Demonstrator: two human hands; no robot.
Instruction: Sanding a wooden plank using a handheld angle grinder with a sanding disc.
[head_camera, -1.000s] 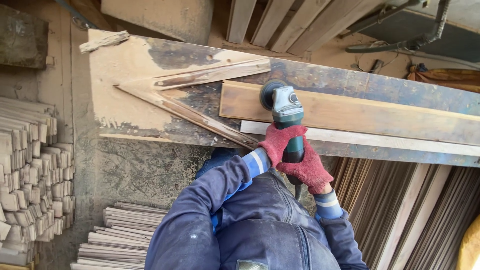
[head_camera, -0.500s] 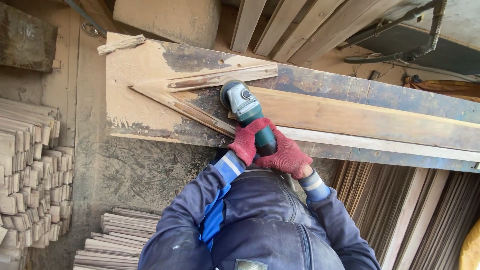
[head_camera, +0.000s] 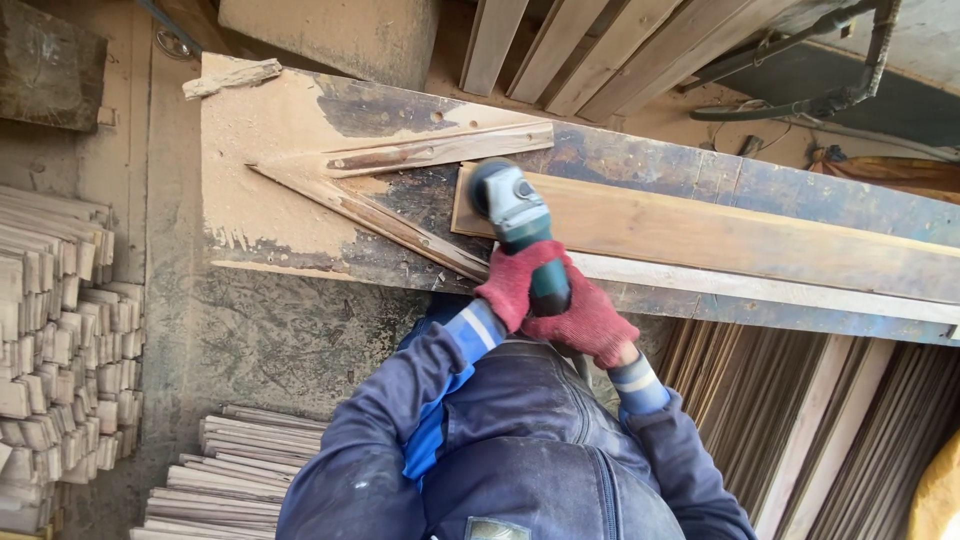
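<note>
On the dusty workbench (head_camera: 300, 130), which fills the upper middle of the view, lies a long wooden plank (head_camera: 720, 235); it runs from the middle of the bench to the right edge. Left of the plank, two thin wooden strips (head_camera: 400, 190) meet in a point on the bench, in sawdust. Below the bench on the left stand stacks of short wooden slats (head_camera: 60, 330). At the near edge of the bench a person in a dark blue jacket (head_camera: 500, 440) bends over. A green and grey power sander (head_camera: 515, 225) sits with its head on the left end of the plank. The left hand (head_camera: 515, 280) and the right hand (head_camera: 585, 320), both in red gloves, are wrapped tight around the sander's handle, at the near edge of the bench.
</note>
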